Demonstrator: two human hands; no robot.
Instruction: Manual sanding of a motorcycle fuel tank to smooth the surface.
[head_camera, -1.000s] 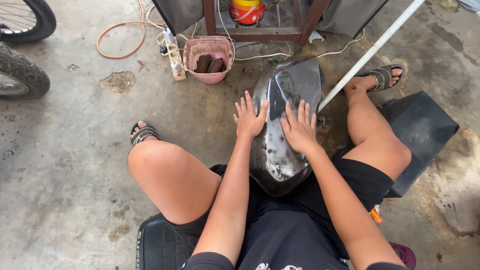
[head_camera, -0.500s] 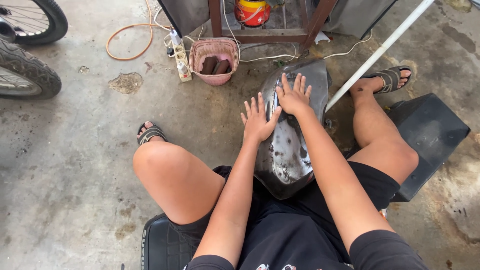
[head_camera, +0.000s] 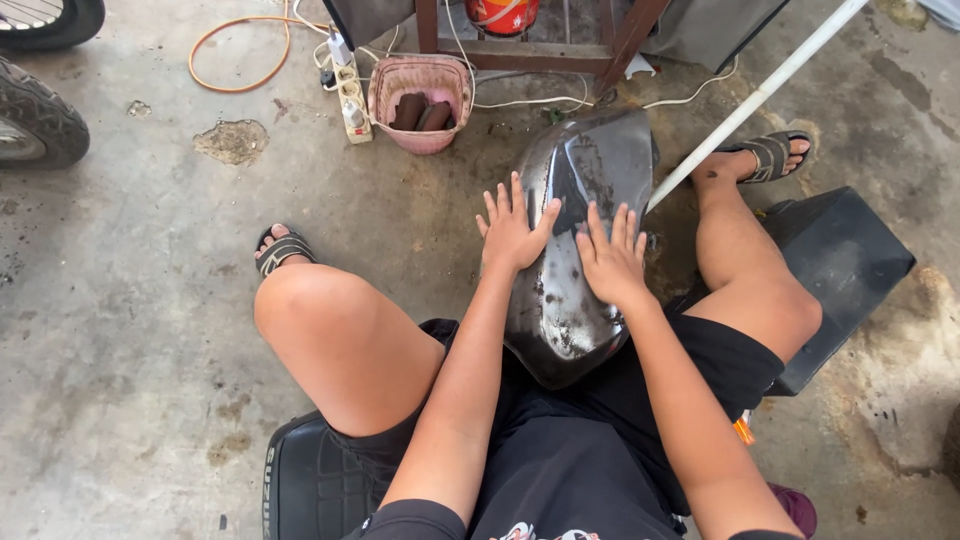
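Down between the knees, a dark glossy motorcycle panel (head_camera: 575, 250) lies on the concrete floor (head_camera: 130, 300) — both palms flat on it. Left hand (head_camera: 513, 228) and right hand (head_camera: 611, 258) rest side by side, fingers spread — pink basket (head_camera: 420, 100) beyond.

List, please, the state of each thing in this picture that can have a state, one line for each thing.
Left hand: flat, fingers spread, palm on the panel.
Right hand: flat, fingers spread, on the panel.
Dark glossy curved body panel: lying between the knees, scuffed and blotchy.
Pink plastic basket: upright on the concrete, holding brown blocks.
White power strip: lying on the floor, plugs inserted.
Orange hose: looped on the floor.
White pole: leaning diagonally.
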